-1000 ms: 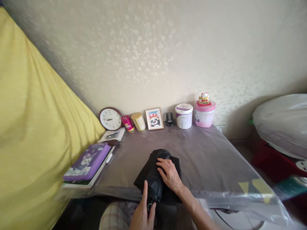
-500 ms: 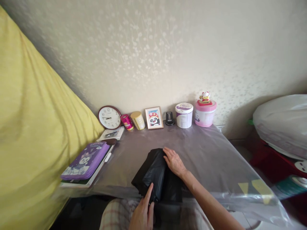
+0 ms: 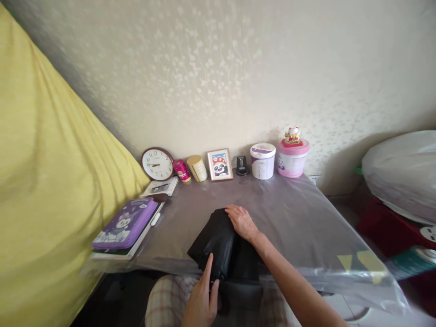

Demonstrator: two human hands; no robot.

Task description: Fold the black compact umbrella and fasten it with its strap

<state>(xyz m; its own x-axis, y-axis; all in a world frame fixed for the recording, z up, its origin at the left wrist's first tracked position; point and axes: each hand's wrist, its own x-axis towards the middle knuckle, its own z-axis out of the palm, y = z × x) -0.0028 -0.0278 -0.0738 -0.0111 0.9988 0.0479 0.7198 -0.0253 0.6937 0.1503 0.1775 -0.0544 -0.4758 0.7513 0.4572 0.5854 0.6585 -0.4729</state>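
Note:
A black umbrella (image 3: 218, 243) lies loosely folded over the table's front edge, its dark cloth in overlapping panels. My left hand (image 3: 202, 295) is at its near end, index finger pointing forward along the cloth and thumb beside it. The other fingers curl around the near end, partly hidden. My right hand (image 3: 242, 222) rests flat on the umbrella's far right side, fingers extended together and touching the cloth. One panel hangs below my right wrist toward my lap.
A clear plastic cover (image 3: 289, 218) lies over the table. Along the wall stand a clock (image 3: 157, 164), a picture frame (image 3: 220, 164), a white tub (image 3: 263, 161) and a pink tub (image 3: 292, 159). A purple case (image 3: 126, 223) sits on books at left, beside a yellow curtain (image 3: 51, 172).
My right hand has slid slightly left across the umbrella's top. My left index finger reaches a little farther forward. The whole view has shifted slightly.

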